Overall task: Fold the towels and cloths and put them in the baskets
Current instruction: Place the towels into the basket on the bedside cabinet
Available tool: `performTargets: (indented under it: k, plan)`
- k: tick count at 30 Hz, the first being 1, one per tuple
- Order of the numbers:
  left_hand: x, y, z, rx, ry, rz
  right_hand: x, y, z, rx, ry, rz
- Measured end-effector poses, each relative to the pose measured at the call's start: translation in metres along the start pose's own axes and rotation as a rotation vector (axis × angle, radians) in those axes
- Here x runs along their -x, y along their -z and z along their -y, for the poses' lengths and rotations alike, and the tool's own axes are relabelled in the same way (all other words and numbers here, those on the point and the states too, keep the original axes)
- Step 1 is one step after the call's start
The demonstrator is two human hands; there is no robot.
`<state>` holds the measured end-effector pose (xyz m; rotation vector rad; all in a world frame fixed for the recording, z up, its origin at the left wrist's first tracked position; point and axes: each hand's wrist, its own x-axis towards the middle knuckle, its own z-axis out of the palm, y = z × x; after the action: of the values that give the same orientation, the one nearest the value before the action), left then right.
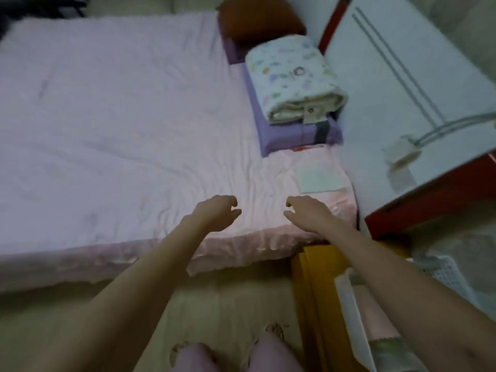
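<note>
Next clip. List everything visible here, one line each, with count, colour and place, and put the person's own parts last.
Bed sheet: one, pale pink-lilac, covering the bed, wrinkled near the front corner.
Printed blanket: one, white with coloured print, folded, on the purple one.
Purple blanket: one, folded, right side of bed.
Pillow: one, brown, head of bed.
Small cloth: one, pale, folded flat near the bed's front right corner.
Cabinet: one, white top, red sides, right of bed.
Basket: one, white, on floor at lower right; contents unclear.
Yellow item: one, beside basket; too blurred to identify.
Left hand: loosely curled, empty, above sheet.
Right hand: same.
</note>
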<state>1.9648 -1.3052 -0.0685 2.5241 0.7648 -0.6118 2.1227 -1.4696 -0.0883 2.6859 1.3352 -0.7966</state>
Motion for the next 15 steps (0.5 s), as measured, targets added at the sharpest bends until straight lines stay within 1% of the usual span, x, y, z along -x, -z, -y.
performTargets:
  k: [3,6,8,11,15]
  plan:
    - [0.057,0.018,0.097,0.103,0.169,-0.083,-0.027,0.011,0.115,0.113,0.147,0.022]
    - [0.125,0.023,0.201,0.163,0.326,-0.157,-0.039,0.004,0.25,0.219,0.342,0.083]
    - [0.176,0.024,0.269,0.177,0.413,-0.173,-0.037,-0.005,0.344,0.289,0.473,0.104]
    - [0.251,0.021,0.363,0.206,0.535,-0.176,-0.025,-0.024,0.476,0.342,0.647,0.089]
    - [0.336,0.009,0.47,0.302,0.68,-0.212,-0.011,-0.054,0.619,0.377,0.801,0.122]
